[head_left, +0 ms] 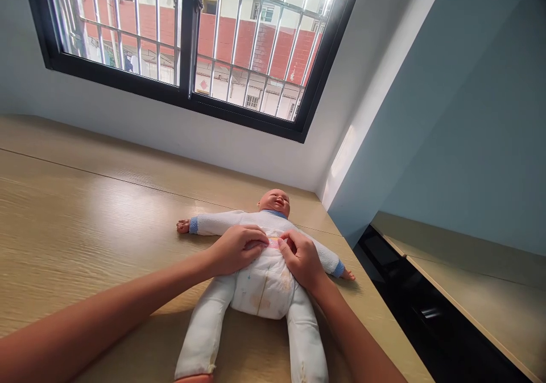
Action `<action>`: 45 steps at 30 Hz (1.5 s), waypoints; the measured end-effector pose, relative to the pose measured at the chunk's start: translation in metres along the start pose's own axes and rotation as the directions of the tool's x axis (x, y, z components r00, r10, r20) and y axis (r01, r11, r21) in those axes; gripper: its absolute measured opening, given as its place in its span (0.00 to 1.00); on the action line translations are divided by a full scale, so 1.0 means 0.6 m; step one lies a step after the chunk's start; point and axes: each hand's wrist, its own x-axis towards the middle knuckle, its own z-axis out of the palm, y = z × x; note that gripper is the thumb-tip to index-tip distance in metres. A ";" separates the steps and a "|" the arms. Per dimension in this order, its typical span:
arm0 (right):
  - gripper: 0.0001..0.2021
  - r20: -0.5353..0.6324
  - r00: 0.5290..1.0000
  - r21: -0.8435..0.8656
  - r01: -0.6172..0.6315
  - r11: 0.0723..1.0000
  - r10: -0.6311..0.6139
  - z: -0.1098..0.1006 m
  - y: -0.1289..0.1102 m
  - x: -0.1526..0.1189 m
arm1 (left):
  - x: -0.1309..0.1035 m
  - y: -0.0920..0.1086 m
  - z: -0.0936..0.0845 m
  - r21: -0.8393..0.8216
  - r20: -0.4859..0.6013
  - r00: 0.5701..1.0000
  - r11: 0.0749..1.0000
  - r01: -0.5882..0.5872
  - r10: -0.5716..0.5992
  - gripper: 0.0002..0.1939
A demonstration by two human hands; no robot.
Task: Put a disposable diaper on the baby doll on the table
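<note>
Baby doll (pixel 260 252) on wooden table (pixel 85 212), both hands at diaper (pixel 262 286)

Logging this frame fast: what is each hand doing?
Left hand: fingers pinching the diaper's waistband.
Right hand: fingers pinching the same waistband.

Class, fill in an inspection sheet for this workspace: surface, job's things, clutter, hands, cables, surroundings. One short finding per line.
Surface: light wooden tabletop with a seam line running across it.
Job's things: baby doll lying on its back, arms spread, in a white suit with blue cuffs; a diaper sits around its hips.
Clutter: nothing seen.
Hands: left hand and right hand both rest on the doll's waist, fingers pinching at the diaper's top edge.
Cables: nothing seen.
Surroundings: black-framed window with metal bars, red brick building outside; pale blue wall to the right; a dark gap beside the tabletop.
</note>
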 end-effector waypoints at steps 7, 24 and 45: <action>0.09 -0.005 1.000 0.000 0.004 1.000 -0.004 0.001 0.001 -0.001 | 0.000 -0.003 0.001 0.007 -0.002 1.000 1.000 0.002 -0.002 0.15; 0.08 -0.077 0.997 0.018 0.021 1.000 -0.019 0.007 0.019 0.000 | -0.005 -0.006 0.002 0.061 -0.005 1.000 0.998 -0.017 0.018 0.14; 0.07 -0.063 0.997 -0.017 -0.039 0.999 0.038 -0.009 0.057 0.009 | -0.005 -0.021 -0.009 -0.094 -0.066 0.991 0.990 0.106 -0.113 0.08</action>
